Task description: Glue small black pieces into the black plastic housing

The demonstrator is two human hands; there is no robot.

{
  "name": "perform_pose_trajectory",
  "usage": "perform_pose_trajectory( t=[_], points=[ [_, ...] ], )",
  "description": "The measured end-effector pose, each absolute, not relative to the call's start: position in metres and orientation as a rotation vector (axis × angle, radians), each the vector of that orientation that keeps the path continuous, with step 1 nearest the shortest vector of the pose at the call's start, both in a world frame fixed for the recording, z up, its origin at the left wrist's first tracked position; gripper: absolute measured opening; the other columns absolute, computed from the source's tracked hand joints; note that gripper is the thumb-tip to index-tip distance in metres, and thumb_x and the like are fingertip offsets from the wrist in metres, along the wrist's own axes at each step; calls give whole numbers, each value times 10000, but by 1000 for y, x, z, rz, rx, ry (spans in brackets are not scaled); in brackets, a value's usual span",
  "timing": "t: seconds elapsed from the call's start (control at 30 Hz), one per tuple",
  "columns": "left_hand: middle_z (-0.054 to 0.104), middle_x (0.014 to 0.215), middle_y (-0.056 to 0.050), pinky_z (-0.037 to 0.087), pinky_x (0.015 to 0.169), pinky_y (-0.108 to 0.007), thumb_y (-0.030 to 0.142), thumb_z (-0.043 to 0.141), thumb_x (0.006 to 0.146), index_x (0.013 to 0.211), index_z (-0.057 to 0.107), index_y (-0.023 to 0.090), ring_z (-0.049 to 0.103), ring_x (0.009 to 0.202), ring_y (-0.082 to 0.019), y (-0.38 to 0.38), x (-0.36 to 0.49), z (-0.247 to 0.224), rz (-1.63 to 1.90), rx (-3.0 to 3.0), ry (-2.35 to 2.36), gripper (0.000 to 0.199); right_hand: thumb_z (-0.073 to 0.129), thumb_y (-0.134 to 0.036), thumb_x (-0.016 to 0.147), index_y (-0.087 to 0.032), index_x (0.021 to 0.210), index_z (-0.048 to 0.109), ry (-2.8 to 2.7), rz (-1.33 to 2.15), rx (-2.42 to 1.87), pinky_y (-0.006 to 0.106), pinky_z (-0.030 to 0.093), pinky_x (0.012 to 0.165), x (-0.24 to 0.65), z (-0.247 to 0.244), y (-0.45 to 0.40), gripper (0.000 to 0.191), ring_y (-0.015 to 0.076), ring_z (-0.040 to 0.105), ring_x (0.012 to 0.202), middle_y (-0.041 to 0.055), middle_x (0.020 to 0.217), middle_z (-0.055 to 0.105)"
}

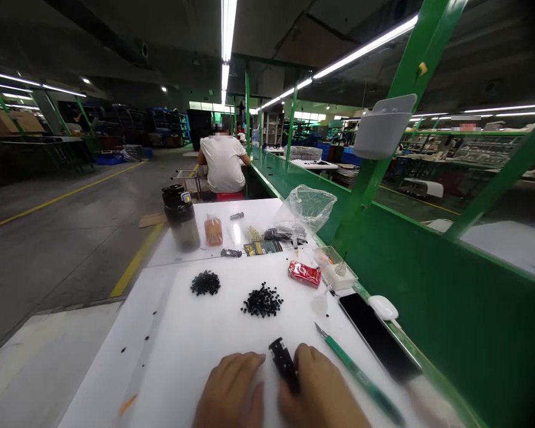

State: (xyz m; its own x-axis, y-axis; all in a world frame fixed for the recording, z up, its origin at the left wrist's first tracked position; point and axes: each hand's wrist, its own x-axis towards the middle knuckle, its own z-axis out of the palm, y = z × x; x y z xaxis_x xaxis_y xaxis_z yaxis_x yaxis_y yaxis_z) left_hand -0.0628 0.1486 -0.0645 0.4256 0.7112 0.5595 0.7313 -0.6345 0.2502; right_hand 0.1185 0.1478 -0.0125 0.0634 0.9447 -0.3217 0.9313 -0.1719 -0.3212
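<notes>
In the head view, my right hand [316,383] is closed around a small black elongated part [283,359] with pale specks, its far end sticking out from the fingers. My left hand [234,386] lies just left of that part, fingers bent forward and thumb apart, and I see nothing in its grasp. A green-handled craft knife [354,368] rests to the right of my right hand, blade pointing away. Beyond my hands sit two piles of tiny black pieces, a right pile [263,300] and a left pile [205,283].
Along the right edge are a phone [377,336], a white rounded case [383,307], a clear box [336,267] and a red packet [304,273]. Farther back stand a dark bottle [181,220], an orange-brown bottle [213,230] and a plastic bag [310,208]. Someone in white [223,163] sits ahead.
</notes>
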Motion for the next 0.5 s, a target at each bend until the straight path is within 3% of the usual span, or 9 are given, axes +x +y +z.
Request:
perform_pose_trajectory(
  t=[0.17, 0.27, 0.37, 0.5],
  points=[
    [700, 1193, -23, 597, 774, -322, 297, 707, 799, 1222, 654, 243, 654, 999, -212, 149, -57, -60, -870, -2581, -1149, 430, 614, -410, 880, -195, 832, 649, -2159, 749, -2044, 373, 432, 699, 149, -6, 169, 222, 308, 658, 834, 128, 883, 698],
    [686, 1224, -59, 574, 744, -355, 362, 739, 763, 1203, 680, 259, 631, 1005, -247, 149, -53, -59, -813, -2540, -1102, 456, 520, -265, 958, -188, 943, 667, -2140, 628, -1858, 338, 446, 756, 160, -2, 200, 167, 241, 644, 858, 87, 929, 695],
    [661, 1291, -59, 544, 772, -346, 378, 733, 764, 1207, 684, 256, 603, 1027, -244, 150, -51, -58, -778, -2510, -1073, 462, 514, -104, 918, -177, 1001, 658, -2183, 615, -1755, 293, 462, 801, 155, -9, 226, 182, 199, 640, 913, 67, 988, 687],
    [640, 1337, -25, 507, 802, -328, 374, 698, 792, 1202, 683, 258, 572, 1046, -227, 151, -53, -56, -762, -2501, -1065, 426, 517, -60, 911, -171, 1040, 649, -2273, 580, -1649, 295, 466, 859, 150, -21, 234, 216, 192, 626, 975, 68, 1059, 669]
  ],
)
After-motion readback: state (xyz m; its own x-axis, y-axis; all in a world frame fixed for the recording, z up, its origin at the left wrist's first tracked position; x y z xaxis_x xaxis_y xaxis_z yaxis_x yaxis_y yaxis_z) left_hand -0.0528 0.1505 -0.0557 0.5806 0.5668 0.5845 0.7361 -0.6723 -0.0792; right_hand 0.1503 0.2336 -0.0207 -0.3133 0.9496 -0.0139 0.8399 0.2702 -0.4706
